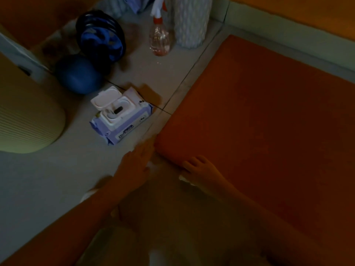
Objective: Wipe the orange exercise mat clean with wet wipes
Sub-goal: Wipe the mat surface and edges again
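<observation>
Early going, by the look: pressing a white wet wipe onto the near corner of the flat orange foam exercise mat on the floor, right hand curled over it, left hand straight-fingered and released just beside that corner (blurred). Nearly all of the mat probably left to wipe. Purple-and-white wipes pack, lid open, near the mat's left edge.

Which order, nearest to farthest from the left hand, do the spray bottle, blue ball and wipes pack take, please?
1. Wipes pack, just beyond the left hand.
2. Blue ball, farther back left.
3. Spray bottle, farthest, at the back.
</observation>
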`<action>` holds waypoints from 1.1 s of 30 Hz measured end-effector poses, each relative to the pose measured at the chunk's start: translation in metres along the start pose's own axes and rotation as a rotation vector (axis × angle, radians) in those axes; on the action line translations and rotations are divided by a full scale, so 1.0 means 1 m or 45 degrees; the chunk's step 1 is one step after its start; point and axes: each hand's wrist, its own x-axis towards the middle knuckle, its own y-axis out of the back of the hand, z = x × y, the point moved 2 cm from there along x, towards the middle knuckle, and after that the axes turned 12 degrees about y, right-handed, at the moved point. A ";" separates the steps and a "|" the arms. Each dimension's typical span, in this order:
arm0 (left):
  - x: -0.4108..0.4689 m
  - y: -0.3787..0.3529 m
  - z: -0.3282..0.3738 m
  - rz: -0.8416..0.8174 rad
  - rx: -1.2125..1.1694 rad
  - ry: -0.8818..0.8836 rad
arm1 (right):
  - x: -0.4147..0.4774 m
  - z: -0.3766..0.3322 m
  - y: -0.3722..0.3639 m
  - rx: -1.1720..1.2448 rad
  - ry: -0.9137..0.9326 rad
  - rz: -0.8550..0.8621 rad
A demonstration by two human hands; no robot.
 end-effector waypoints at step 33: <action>-0.032 0.097 -0.071 -0.329 -0.317 0.234 | 0.176 0.043 0.114 1.237 -0.901 0.356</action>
